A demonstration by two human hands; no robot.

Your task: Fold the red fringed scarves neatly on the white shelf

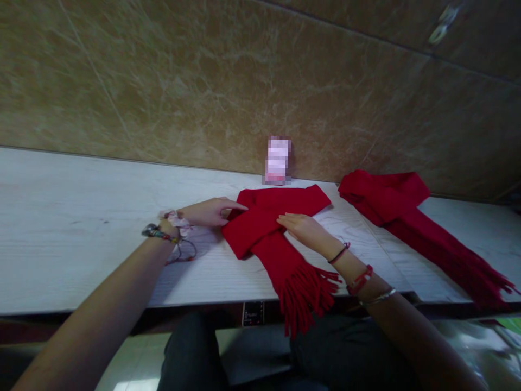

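A red scarf [280,202] lies on the white table in front of me, folded and crossed over itself. Its fringed end [307,293] hangs over the front edge. At the scarf's left side is my left hand [214,212], one finger stretched across the cloth and the thumb apart by the edge. My right hand [303,228] rests on the middle of the scarf near the crossing, fingers extended and flat. Part of the left fingers is hard to make out.
To the right lies a second red scarf [391,203], looped, its fringe toward the front edge. A pixelated phone-like object [277,160] leans on the brown marbled wall [183,81]. The white tabletop [81,228] runs along the wall. A small dark label [253,313] shows below the edge.
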